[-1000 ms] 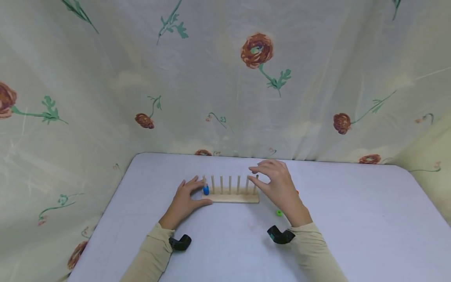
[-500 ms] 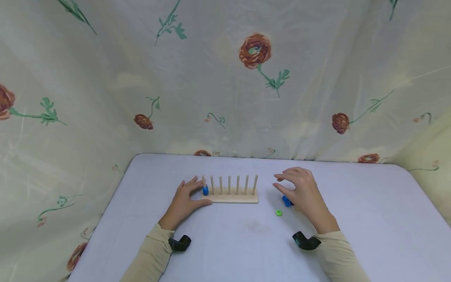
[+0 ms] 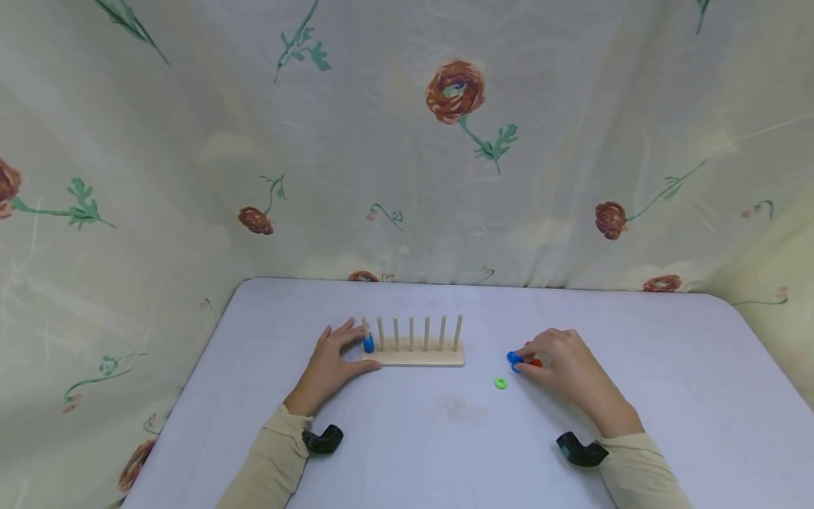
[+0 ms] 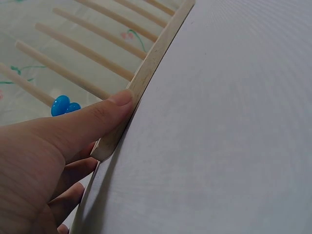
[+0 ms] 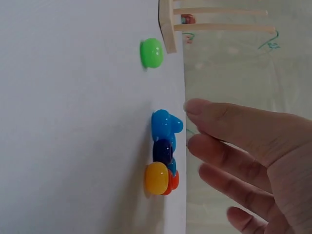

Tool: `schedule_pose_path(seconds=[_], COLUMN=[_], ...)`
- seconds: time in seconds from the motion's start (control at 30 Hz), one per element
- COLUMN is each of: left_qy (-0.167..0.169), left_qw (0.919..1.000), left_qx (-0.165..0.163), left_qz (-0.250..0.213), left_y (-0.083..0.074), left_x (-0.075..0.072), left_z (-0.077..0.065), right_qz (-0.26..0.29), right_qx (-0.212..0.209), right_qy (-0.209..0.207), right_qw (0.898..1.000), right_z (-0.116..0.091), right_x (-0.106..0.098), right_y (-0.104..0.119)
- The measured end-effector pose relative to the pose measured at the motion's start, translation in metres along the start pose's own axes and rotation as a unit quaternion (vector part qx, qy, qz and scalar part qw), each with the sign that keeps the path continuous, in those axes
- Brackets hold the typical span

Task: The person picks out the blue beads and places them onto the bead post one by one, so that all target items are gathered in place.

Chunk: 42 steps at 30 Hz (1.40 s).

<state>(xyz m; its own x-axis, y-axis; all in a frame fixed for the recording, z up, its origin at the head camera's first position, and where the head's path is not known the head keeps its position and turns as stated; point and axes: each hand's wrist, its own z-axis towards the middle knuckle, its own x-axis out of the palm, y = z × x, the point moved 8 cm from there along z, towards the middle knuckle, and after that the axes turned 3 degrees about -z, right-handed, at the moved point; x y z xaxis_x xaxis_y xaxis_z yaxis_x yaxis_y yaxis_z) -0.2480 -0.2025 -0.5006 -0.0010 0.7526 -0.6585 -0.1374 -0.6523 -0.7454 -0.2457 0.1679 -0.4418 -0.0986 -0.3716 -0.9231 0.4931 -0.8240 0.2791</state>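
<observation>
A wooden peg rack with several upright pegs stands mid-table, blue beads on its leftmost peg. My left hand holds the left end of the rack; in the left wrist view the thumb presses the base's front edge, and the other fingers are partly hidden behind it. To the right, my right hand is over a cluster of loose beads, thumb and fingertips close to a blue bead. Beside it lie a dark blue bead, a yellow bead and red ones. Nothing shows between the right fingers.
A green bead lies alone between the rack and the cluster. Both wrists carry black camera mounts. The white table ends at a flowered curtain behind.
My right hand has moved right from beside the rack's right pegs and come down to the loose beads. The left hand stays on the rack.
</observation>
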Motion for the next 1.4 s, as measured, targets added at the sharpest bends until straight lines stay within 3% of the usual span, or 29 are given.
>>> schedule_pose_path(seconds=[0.37, 1.4], left_qy=[0.001, 0.001], left_qw=[1.0000, 1.0000], left_qx=[-0.004, 0.005], left_qz=[0.000, -0.003], left_y=[0.003, -0.001], left_x=[0.001, 0.000], left_z=[0.000, 0.000], right_qz=[-0.043, 0.000], right_qx=[0.014, 0.043], right_qy=[0.023, 0.048], right_qw=[0.999, 0.998], right_z=[-0.001, -0.003], right_x=[0.014, 0.021], right_y=[-0.004, -0.008])
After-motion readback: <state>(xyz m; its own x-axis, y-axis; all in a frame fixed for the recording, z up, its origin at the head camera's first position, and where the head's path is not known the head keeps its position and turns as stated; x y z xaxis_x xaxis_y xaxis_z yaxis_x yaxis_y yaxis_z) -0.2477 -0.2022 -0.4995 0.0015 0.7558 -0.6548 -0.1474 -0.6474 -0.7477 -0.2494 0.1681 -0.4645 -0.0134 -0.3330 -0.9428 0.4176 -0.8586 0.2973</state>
